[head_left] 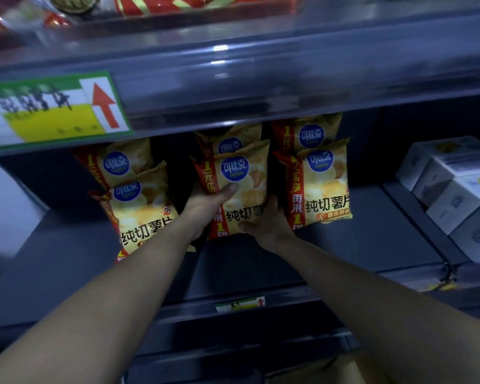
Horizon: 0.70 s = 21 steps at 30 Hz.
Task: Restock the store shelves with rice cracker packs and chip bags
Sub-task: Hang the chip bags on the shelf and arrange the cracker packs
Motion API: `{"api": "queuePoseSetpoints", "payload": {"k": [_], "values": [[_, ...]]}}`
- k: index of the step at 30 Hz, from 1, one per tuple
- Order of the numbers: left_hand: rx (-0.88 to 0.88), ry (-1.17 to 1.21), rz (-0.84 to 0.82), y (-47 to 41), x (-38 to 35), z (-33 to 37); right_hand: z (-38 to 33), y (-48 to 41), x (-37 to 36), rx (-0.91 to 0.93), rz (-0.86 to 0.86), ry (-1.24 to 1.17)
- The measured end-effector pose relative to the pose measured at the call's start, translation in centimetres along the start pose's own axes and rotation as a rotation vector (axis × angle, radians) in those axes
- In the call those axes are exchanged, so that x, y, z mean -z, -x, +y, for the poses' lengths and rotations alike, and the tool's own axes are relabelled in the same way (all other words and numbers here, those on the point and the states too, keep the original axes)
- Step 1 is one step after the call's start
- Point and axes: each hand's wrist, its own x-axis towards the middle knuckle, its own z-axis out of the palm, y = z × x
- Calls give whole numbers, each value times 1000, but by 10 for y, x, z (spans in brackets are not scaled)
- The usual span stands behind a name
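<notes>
- The left hand [205, 202] grips the middle chip bag [243, 189] at its left edge, thumb laid across the front, fingers tucked behind — grasping, not just steadying.
- The right hand [269, 223] closes on the same bag at its lower right corner, thumb along the bottom edge, so both hands hold one bag between them.
- The bag stands upright on the shelf [358, 236], long axis vertical, print facing out, its foot well back from the shelf's front edge.
- It sits in the middle of three columns: the left bag [140, 214] stands nearer the front edge, the right bag [326, 184] roughly level with the held one, and a further bag shows behind each.
- What the next move turns on, I judge: the bag lies straight ahead of both hands and deeper into the shelf, so any squaring-up is a push back or a small twist about that upright axis; the left hand, higher on the bag, controls tilt better.
- White boxes [455, 187] are stacked at the shelf's right end, well apart from the bags.
- A price label [50, 109] hangs on the front edge of the shelf above.
</notes>
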Motion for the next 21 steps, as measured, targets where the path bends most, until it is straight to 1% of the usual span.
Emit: {"api": "queuePoseSetpoints", "payload": {"k": [3, 5, 7, 10, 11, 12, 14, 15, 17, 18, 19, 21], "values": [[6, -5, -44, 9, 3, -4, 1, 12, -2, 17, 20, 73], [-15, -3, -22, 16, 6, -4, 1, 21, -3, 38, 45, 124], [-48, -37, 18, 23, 11, -2, -2, 30, -5, 84, 111, 189], [-63, -103, 81, 34, 23, 2, -14, 44, -8, 176, 238, 215], [-80, -126, 119, 37, 30, 3, -20, 48, -11, 227, 259, 216], [-94, -157, 191, 42, 39, 5, -27, 52, -15, 286, 262, 213], [-136, -241, 372, 49, 58, 5, -42, 57, -25, 397, 213, 190], [-150, -329, 472, 51, 71, 4, -50, 59, -32, 434, 167, 183], [-137, -500, 635, 50, 97, -1, -62, 58, -46, 445, 45, 191], [-96, -514, 653, 49, 109, -7, -67, 57, -53, 423, -26, 188], [-34, -472, 618, 47, 121, -13, -72, 56, -59, 389, -94, 177], [66, -287, 469, 42, 142, -26, -79, 48, -72, 309, -203, 148]]}}
